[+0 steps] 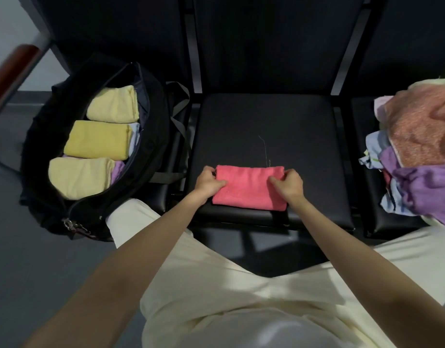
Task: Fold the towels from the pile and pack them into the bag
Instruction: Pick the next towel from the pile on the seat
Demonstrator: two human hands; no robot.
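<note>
Pink towel [249, 188], folded down to a neat rectangle, sits at the near edge of the middle black seat [266, 126], dead centre of the view. Left hand [207, 183] pinches its left end, right hand [286, 184] pinches the right end, fingers curled into the cloth on both sides. It looks soft, light terry; limp stuff that will sag and spring open if lifted by one corner. Better to clamp both short ends, or slide a palm beneath, and keep the layers pressed together. A loose thread trails off its far edge toward twelve o'clock. Over at ten o'clock the black bag [156, 126] gapes open with yellow folded towels already laid inside. At three o'clock, the unfolded pile [422, 136] waits, orange and purple uppermost.
</note>
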